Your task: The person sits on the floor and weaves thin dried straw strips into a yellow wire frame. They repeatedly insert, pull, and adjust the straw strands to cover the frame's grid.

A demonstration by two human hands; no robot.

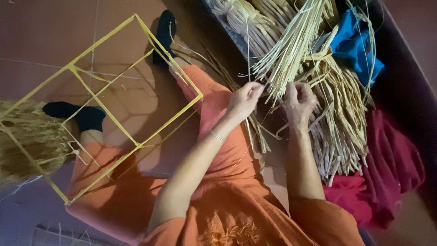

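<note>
Right next to the big pile of straw strips [337, 118] is where all the action is, so I'll use that pile as my anchor. From my remote seat I'm watching the head view: the left hand [243, 101] sits just at the pile's left edge, fingers pinched narrow on a few thin strips, and the right hand [298, 101] is curled into a closed fist around a small bunch [291, 59] pulled out of that same pile. That bunch runs on a diagonal, the gripped ends low at the hands and the free ends fanning up and away toward the top of the pile, so its long axis goes lower-left to upper-right in the view. As for progress, I'd guess it's early-ish: the yellow wire frame [114, 91] lying well left of the pile, over the legs in orange, is mostly bare, with woven straw covering [27, 136] only at its far left end. Loads of loose strips are still in the pile, so plenty left to go, I reckon. Above the pile there's a tied bundle [246, 23], a blue cloth [355, 43] at its upper right, and a red cloth [387, 173] just below right of it.
</note>
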